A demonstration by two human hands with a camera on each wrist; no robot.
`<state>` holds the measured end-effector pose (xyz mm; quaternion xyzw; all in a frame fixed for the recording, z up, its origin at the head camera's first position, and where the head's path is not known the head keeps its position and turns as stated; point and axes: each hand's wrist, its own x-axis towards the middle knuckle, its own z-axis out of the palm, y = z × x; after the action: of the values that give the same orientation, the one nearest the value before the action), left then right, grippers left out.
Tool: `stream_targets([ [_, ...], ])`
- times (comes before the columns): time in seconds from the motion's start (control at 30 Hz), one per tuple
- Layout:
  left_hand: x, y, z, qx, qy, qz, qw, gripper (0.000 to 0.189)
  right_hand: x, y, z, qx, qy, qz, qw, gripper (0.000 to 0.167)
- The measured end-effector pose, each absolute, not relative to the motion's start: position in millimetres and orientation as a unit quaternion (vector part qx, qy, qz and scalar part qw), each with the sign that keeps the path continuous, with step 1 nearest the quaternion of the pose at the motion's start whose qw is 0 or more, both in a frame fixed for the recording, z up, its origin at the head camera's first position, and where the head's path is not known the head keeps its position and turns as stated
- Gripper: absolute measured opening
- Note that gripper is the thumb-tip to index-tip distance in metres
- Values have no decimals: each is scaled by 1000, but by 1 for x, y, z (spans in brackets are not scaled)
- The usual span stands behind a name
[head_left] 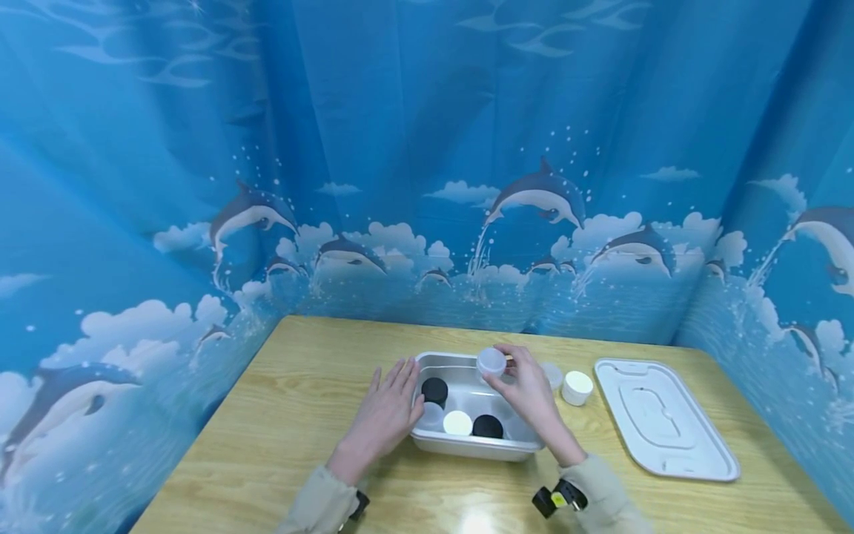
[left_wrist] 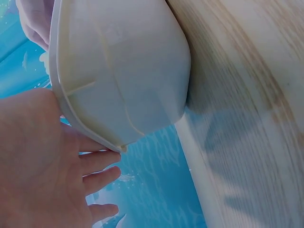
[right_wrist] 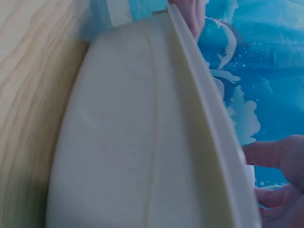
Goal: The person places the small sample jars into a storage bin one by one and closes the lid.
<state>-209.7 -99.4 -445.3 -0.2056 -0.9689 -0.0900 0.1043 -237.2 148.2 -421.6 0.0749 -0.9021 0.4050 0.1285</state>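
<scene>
A rectangular metal-lined box (head_left: 477, 447) with a pale outer shell (left_wrist: 137, 61) stands on the table. Its left rim is touched by my left hand (head_left: 383, 415), whose fingers are extended; the left wrist view shows that hand (left_wrist: 47, 161) spread along the rim. Over the far right part of the box, my right hand (head_left: 527, 389) pinches a small translucent jar (head_left: 491, 362) between thumb and fingers. Inside the box sit a black-topped jar (head_left: 434, 390), a translucent one (head_left: 431, 415), a white-topped jar (head_left: 457, 423) and another black-topped jar (head_left: 488, 426).
Right of the box, a white jar (head_left: 577, 388) stands beside a translucent round piece (head_left: 552, 374), partly hidden by my right hand. Farther right lies a white box lid (head_left: 667, 419). A dolphin-print curtain (head_left: 427, 185) hangs behind the wooden table (head_left: 267, 437).
</scene>
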Motion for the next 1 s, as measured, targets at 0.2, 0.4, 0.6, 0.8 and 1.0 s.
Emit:
stream_targets([
  [0.2, -209, -100, -445, -205, -969, -96, 101, 57, -242, 134, -430, 108, -903, 395, 127, 50],
  [0.4, -209, -100, -445, -205, -968, -101, 100, 56, -244, 125, -438, 126, -919, 355, 121, 49],
  [0.6, -209, -100, -445, -207, -967, -107, 101, 57, -244, 121, -445, 142, -936, 306, 97, 47],
  [0.8, -208, -99, -443, -209, -967, -111, 95, 57, -244, 120, -447, 144, -947, 281, 58, 47],
  [1.0, -208, -98, -442, -205, -969, -104, 96, 57, -245, 121, -448, 149, -946, 285, 47, 50],
])
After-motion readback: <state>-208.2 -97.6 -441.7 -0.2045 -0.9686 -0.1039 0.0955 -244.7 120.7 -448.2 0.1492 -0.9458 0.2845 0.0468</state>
